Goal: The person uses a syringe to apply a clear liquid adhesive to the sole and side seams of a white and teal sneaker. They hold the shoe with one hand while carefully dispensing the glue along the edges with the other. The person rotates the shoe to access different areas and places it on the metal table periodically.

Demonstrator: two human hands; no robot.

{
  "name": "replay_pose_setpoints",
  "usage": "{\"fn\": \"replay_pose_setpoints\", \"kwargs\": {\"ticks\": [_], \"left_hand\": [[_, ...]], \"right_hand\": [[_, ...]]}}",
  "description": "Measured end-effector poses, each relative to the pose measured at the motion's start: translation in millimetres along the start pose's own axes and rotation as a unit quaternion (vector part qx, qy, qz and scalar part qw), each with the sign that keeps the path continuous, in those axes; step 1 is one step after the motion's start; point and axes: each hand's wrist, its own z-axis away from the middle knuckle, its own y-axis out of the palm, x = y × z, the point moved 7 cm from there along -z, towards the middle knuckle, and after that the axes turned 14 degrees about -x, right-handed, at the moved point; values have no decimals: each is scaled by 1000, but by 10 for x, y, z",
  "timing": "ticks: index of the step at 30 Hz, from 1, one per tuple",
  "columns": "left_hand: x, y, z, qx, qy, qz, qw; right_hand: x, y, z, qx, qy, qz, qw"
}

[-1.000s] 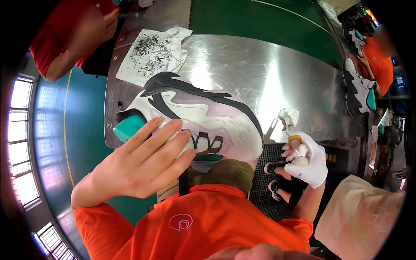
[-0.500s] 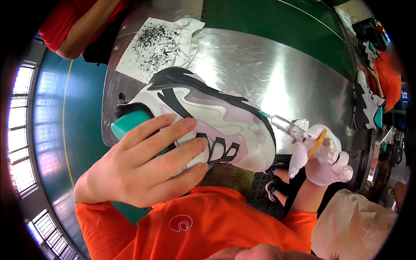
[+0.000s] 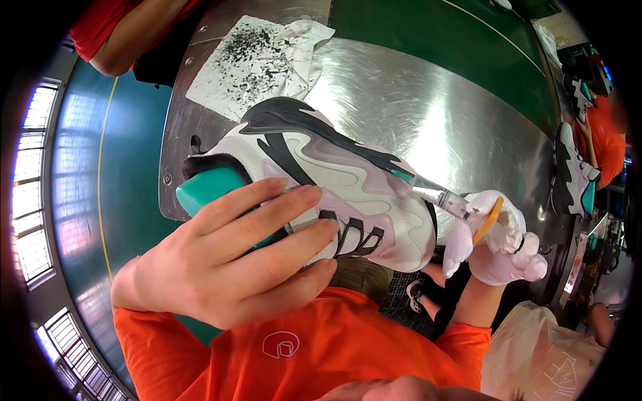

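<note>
We see 1 white, grey and black athletic shoe [image 3: 334, 180] mounted on a teal plastic last [image 3: 210, 187], lying on its side above the near edge of the brushed steel table [image 3: 428, 100]. Our bare left hand [image 3: 227, 267] wraps the heel end, its 4 visible fingers [image 3: 281, 214] curled across the side panel and the last; the hand is closed on the shoe. Our right hand [image 3: 498, 244], in a white glove, is clenched round 1 thin metal-tipped applicator tool [image 3: 441, 197] with an orange-yellow handle [image 3: 487, 219]. The tool tip touches the teal toe end of the shoe.

Surroundings: 1 white paper sheet speckled with black marks [image 3: 247, 67] lies flat at the far left of the table, and 1 crumpled white cloth [image 3: 307, 40] overlaps its right edge. A green surface [image 3: 435, 33] runs behind the steel plate. A second person's red sleeve and bare arm [image 3: 127, 40] reach in at the upper left. At the right rim, 1 more shoe of the same colouring [image 3: 568, 174] is held by a third person in orange. Our left hand hides the lower heel quarter of the shoe; our orange shirt [image 3: 301, 347] fills the lower edge.

Compared with 0.5 s earlier, the shoe sits slightly lower and more level, and the gloved hand has moved up to the toe.
</note>
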Motion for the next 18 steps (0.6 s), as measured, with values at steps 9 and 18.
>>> {"fn": "replay_pose_setpoints", "kwargs": {"ticks": [9,18], "left_hand": [[-16,1,-2,4,-3,-4,1000],[-28,12,-16,5,-8,-11,1000]], "right_hand": [[-35,120,-130,37,33,-1,999],[34,120,-81,-11,135,42,990]]}}
